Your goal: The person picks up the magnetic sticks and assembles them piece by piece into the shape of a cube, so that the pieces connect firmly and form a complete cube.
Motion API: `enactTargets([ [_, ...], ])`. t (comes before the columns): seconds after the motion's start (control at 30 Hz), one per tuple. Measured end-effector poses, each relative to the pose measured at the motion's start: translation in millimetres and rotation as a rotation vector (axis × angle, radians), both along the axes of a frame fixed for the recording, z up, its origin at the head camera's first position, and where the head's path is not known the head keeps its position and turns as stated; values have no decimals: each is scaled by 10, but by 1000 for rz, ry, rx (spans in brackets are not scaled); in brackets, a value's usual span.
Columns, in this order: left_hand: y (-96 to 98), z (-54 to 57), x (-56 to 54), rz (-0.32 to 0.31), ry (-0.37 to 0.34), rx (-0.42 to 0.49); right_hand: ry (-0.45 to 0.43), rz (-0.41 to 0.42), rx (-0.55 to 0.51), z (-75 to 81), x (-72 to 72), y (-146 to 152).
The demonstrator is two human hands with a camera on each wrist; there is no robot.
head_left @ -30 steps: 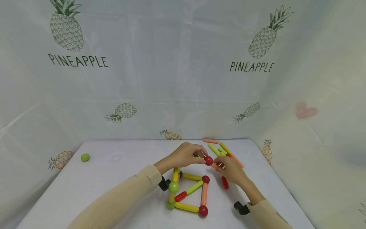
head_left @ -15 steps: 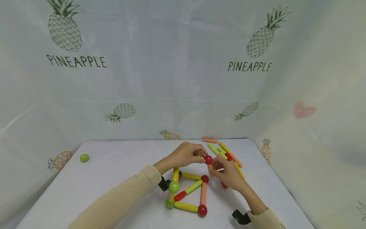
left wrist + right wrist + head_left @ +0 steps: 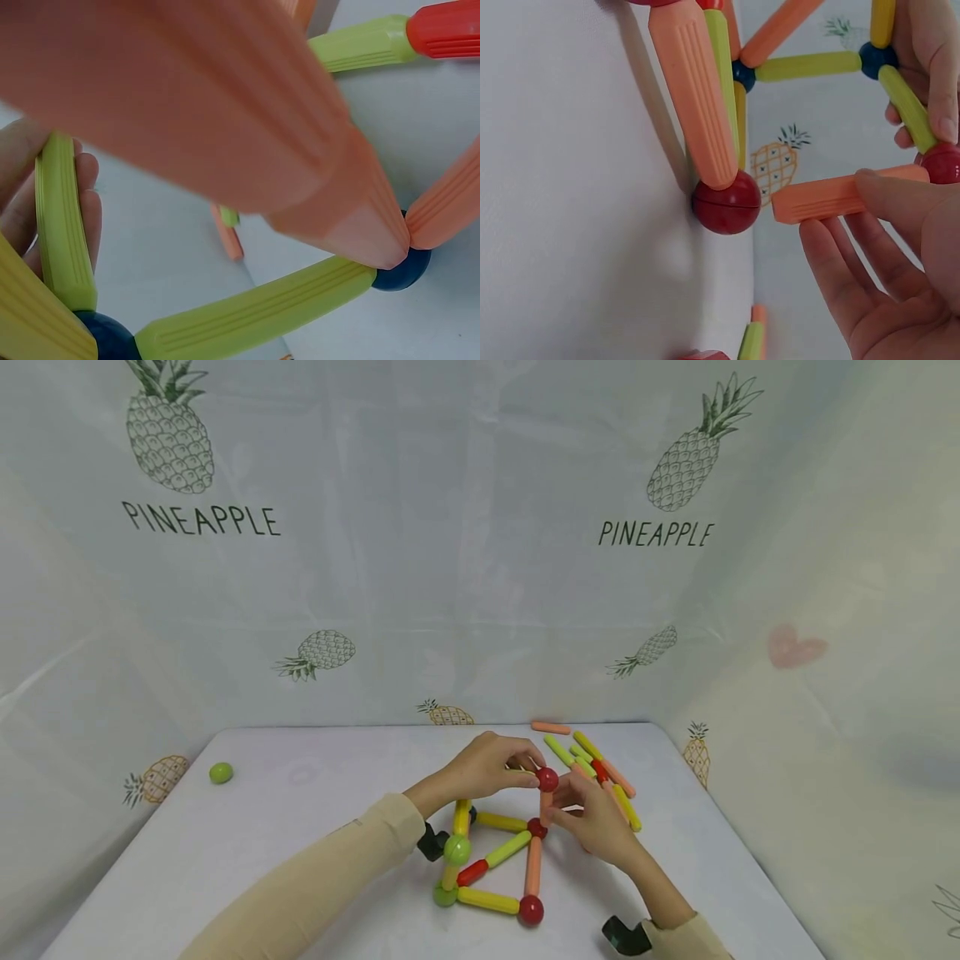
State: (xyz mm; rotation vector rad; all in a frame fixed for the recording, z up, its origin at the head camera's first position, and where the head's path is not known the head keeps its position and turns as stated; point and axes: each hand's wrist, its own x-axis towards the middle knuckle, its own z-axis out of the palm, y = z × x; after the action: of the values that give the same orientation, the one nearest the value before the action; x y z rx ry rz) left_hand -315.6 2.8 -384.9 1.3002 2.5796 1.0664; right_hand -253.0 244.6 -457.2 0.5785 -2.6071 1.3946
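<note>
My left hand [image 3: 487, 766] grips a lime-green magnetic rod [image 3: 907, 105] that runs from a blue ball [image 3: 878, 60] to a raised red ball [image 3: 547, 779]. Between thumb and fingers, my right hand [image 3: 596, 822] pinches an orange magnetic rod [image 3: 817, 199], upright under that red ball. Its lower end is close to a lower red ball [image 3: 727, 202], with a narrow gap in the right wrist view. The frame's base includes a yellow rod [image 3: 487, 900], another red ball [image 3: 531, 911] and a red rod [image 3: 473, 872] joined to a lime one. A green ball [image 3: 457, 850] tops the near left corner.
Loose rods lie in a pile at the back right, among them a yellow rod [image 3: 627, 808] and a lime rod [image 3: 558, 751]. One orange rod [image 3: 551, 727] lies at the table's back edge. A single green ball [image 3: 221, 772] rests far left. Pineapple-print cloth [image 3: 450, 568] hangs behind.
The orange rod has swung from slanting rightward to upright beneath the raised red ball, its lower end coming to the lower red ball. My right hand shifted down and left; my left hand stayed put.
</note>
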Motion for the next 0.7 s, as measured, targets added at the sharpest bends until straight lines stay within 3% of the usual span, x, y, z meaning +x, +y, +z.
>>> enactTargets([
  [0.7, 27, 17, 36, -4, 21, -36, 1, 5, -27, -77, 4, -28],
])
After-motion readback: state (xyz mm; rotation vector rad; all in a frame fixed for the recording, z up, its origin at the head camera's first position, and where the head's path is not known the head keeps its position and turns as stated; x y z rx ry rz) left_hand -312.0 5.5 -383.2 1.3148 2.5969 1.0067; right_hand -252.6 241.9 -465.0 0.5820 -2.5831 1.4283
